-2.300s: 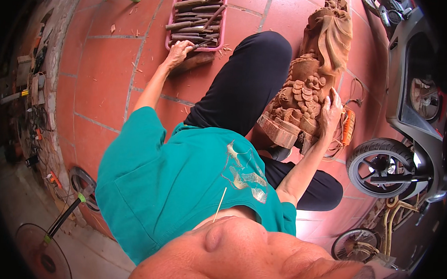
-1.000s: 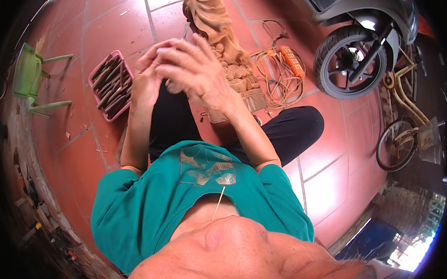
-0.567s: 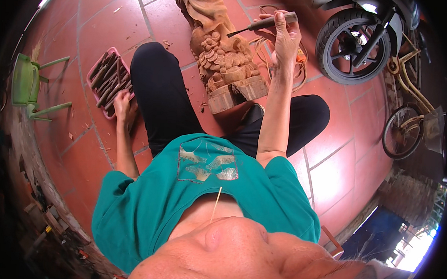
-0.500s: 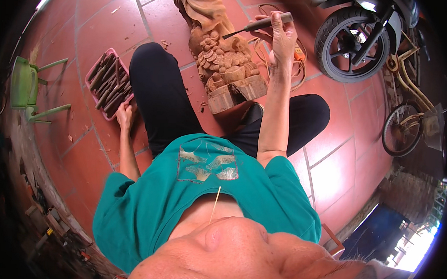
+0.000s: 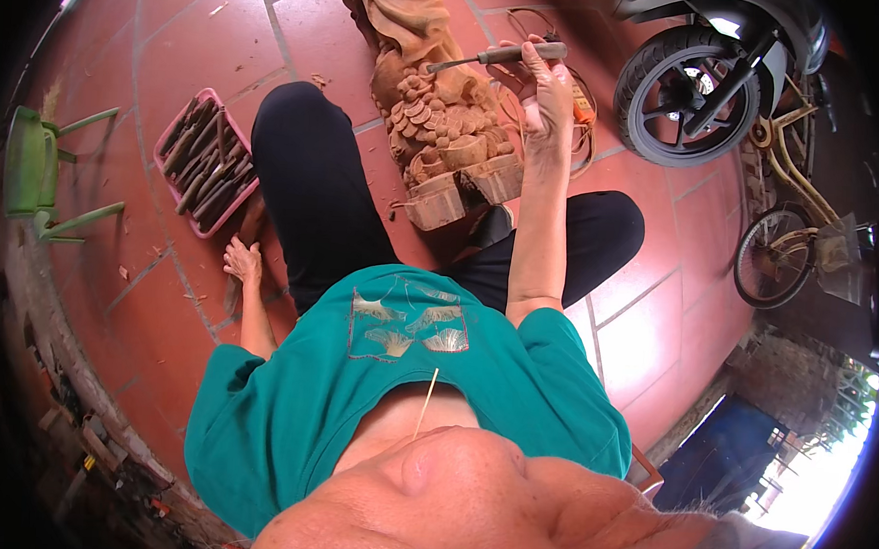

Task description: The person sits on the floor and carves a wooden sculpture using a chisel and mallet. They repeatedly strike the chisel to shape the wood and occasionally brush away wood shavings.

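In my right hand (image 5: 546, 88) is a chisel (image 5: 518, 53) with a grey-brown handle, held between thumb and fingers. Its thin metal blade points left, the tip over the carved wooden statue (image 5: 446, 128), which lies on the floor before me; whether it touches the wood I cannot tell. Beside my left thigh, my left hand (image 5: 243, 262) is low over the floor, its fingers curled about a brown wooden mallet (image 5: 252, 221). This mallet shows above and below the hand, partly hidden by it. Just beyond lies a pink plastic basket (image 5: 202, 233) full of dark-handled carving tools (image 5: 209, 161).
A green plastic chair (image 5: 34, 164) stands at the far left. To the right are a motorbike's front wheel (image 5: 688, 94) and a bicycle (image 5: 776, 255). An orange-ended cable (image 5: 583, 109) coils beside the statue. Wood chips dot the red tiled floor (image 5: 648, 225).
My left hand has moved from the basket's near edge down onto the wooden mallet beside my thigh. The chisel has shifted slightly left and down in view, and its angle is flatter.
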{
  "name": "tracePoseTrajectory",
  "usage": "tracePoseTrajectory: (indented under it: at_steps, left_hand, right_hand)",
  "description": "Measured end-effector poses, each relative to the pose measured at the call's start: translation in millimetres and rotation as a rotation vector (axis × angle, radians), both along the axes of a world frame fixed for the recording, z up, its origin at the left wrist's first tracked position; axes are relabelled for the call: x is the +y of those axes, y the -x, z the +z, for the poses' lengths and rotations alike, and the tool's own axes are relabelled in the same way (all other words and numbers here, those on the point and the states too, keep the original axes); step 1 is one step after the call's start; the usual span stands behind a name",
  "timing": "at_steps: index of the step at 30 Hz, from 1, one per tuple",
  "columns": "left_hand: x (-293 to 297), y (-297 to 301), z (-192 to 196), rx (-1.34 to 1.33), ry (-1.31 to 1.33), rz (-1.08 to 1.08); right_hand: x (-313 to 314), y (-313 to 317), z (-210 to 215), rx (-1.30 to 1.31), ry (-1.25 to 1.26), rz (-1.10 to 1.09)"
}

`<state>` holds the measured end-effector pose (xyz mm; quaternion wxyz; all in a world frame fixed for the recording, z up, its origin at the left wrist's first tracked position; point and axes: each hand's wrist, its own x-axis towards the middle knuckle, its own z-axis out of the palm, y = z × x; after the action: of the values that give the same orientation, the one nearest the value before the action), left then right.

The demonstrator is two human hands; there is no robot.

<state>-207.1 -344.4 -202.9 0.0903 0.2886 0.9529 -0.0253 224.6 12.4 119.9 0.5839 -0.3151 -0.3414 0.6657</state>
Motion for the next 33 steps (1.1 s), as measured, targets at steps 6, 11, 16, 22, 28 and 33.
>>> tracePoseTrajectory:
  at_steps: [6,11,16,22,28,33]
  left_hand:
    - [-3,22,-11,-0.082,-0.031,-0.134]
    - [-11,24,-7,-0.198,-0.075,-0.223]
    - [-21,4,3,-0.443,-0.210,-0.258]
    - [21,-40,88,-1.203,-0.610,0.007]
    - [99,-35,208,-1.328,-0.776,0.063]
    - [146,-49,334,-1.329,-1.099,-0.226]
  right_hand:
    - [11,-6,-12,0.085,0.126,0.054]
    - [13,-5,-15,0.112,0.142,0.039]
    - [15,-8,-14,0.217,0.191,0.096]
    - [15,4,1,0.223,0.103,0.145]
    - [29,17,28,-0.098,-0.021,0.141]
    - [26,20,36,-0.444,-0.124,0.262]
